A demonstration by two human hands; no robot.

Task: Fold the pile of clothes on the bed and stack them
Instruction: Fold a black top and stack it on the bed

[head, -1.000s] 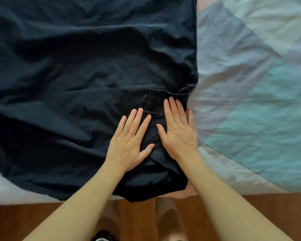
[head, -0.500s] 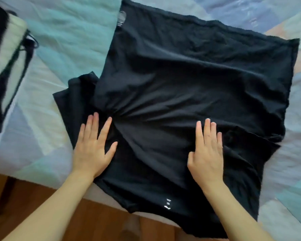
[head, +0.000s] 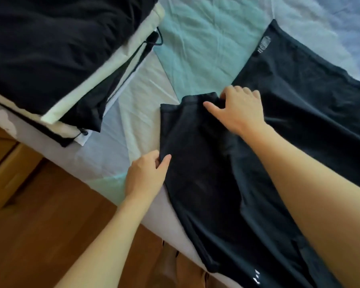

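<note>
Black T-shirt (head: pixel 227 173) spread at the bed (head: pixel 206 48) edge, left hand (head: pixel 147 177) pinching its sleeve edge, right hand (head: pixel 237 110) gripping the sleeve's far corner, folded stack (head: pixel 50 55) at the far left.

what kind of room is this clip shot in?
Most likely a bedroom at home. The black T-shirt lies on a bed with a pastel patchwork cover, a stack of folded clothes sits on it to the left, and a wooden floor runs beside the bed.

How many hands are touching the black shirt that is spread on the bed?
2. The left hand pinches the black shirt at its left sleeve edge; the right hand grips the sleeve's upper end, near the shoulder.
</note>
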